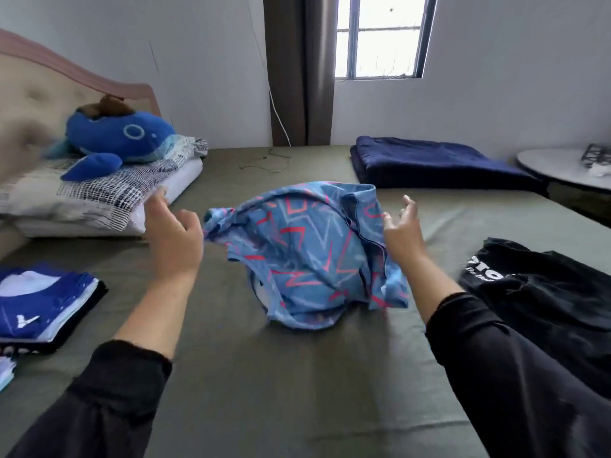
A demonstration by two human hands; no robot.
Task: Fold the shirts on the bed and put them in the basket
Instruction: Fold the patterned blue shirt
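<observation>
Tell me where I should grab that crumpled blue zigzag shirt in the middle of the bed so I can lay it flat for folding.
The blue zigzag shirt lies bunched in a mound between the left hand and right hand, both open. Probably best to pinch the hem edge nearest you, one hand from each side, then lift and shake it flat. That lower edge shows as a continuous curve; the far side is tangled folds.

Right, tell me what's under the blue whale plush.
The blue whale plush lies on a patterned pillow, which sits on a white pillow on the bed. Whatever lies directly beneath its body is covered. Something brown rests on its back.
</observation>
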